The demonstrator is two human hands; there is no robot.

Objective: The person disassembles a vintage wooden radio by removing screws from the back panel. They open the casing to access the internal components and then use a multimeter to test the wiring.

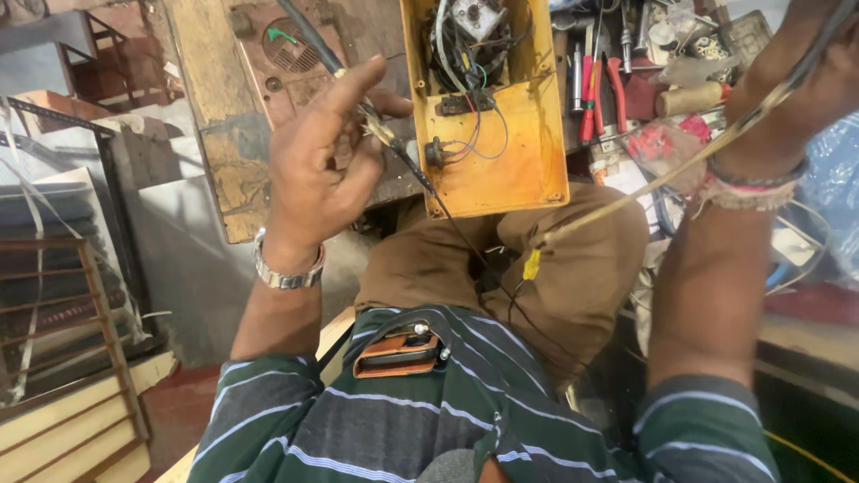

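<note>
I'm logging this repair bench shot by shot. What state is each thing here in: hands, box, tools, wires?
left hand: closed around a thin dark tool, index finger raised.
thin dark tool: held slanted, tip toward the box.
right hand: raised, gripping a pale sleeved wire.
pale sleeved wire: pulled taut, running down to the lap.
yellow box: open, parts and wiring exposed.
red-handled pliers: lying unused on the bench.

The open box (pixel 501 152) lies on the bench (pixel 215 134) at its near edge, above the knees (pixel 573 259). The left hand (pixel 318 161) is left of the box, pliers (pixel 599 89) right of it, the right hand (pixel 805 80) farther right.
</note>
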